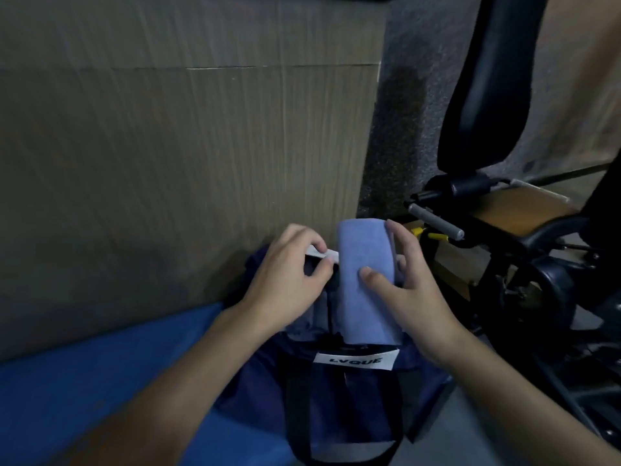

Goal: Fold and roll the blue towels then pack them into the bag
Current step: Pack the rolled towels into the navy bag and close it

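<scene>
A rolled light blue towel (361, 264) stands on end in the mouth of a dark navy bag (339, 398) with a white label. My right hand (403, 287) grips the roll, thumb on its front and fingers round its right side. My left hand (289, 274) pinches a white tab at the bag's far rim, just left of the towel. More pale cloth shows inside the bag below my left hand, partly hidden.
A large cardboard box (174, 156) stands directly behind the bag. A blue mat (84, 391) lies at lower left. Black exercise equipment (497, 230) with a padded seat and metal bar crowds the right side.
</scene>
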